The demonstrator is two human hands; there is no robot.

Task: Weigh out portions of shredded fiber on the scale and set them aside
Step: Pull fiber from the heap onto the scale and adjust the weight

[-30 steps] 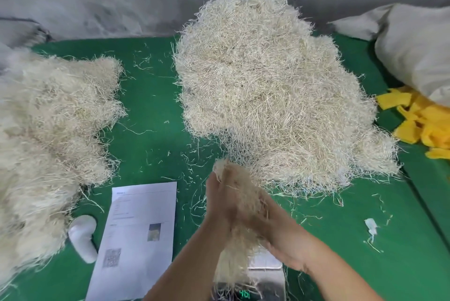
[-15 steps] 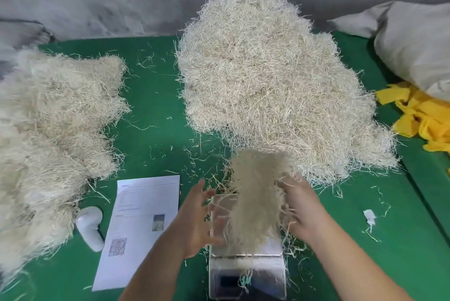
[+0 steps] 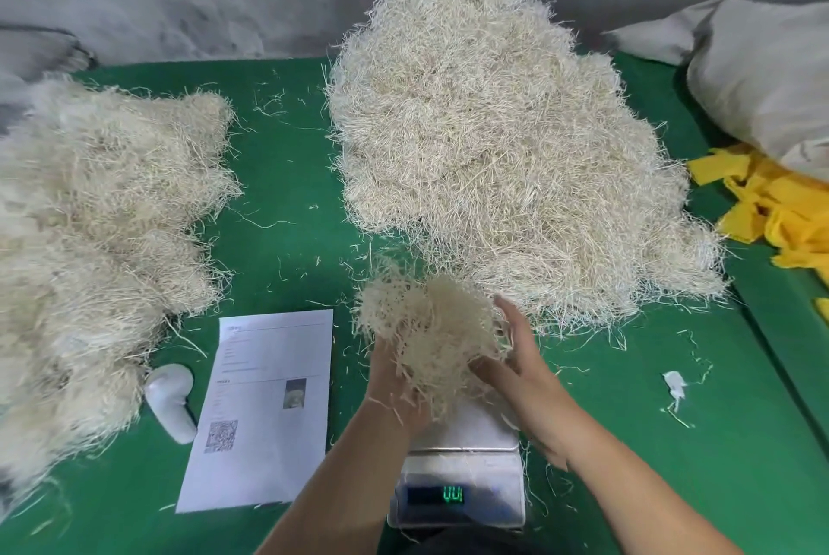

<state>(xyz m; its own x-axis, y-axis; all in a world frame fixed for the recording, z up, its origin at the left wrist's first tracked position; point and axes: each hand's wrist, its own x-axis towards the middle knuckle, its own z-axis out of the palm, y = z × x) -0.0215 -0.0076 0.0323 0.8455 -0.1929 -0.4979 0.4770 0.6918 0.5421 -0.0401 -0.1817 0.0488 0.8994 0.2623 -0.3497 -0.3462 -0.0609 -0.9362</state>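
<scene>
Fingers point(image 3: 516, 330) of right hand point(image 3: 529, 379) spread and cupped against the right side of a tuft point(image 3: 430, 330) of shredded fiber. Left hand point(image 3: 394, 379) under and behind the tuft's left side, fingers mostly buried in strands, so closed around it, though exact curl impossible to tell. Tuft gripped between both hands, above the far edge of the scale point(image 3: 462, 465), lower strands trailing down to the pan. Green digits lit on the scale's display point(image 3: 452, 495), unreadable. Just beyond the hands, big pile point(image 3: 493, 141) on the green tabletop point(image 3: 287, 177). Well to the left, second pile point(image 3: 98, 213). Between that pile and the scale, printed sheet point(image 3: 264, 411) lying flat, white scanner point(image 3: 172, 402) beside its left edge. Loose strands scattered about. Far right, yellow scraps point(image 3: 776, 209) under a grey sack point(image 3: 762, 74).
</scene>
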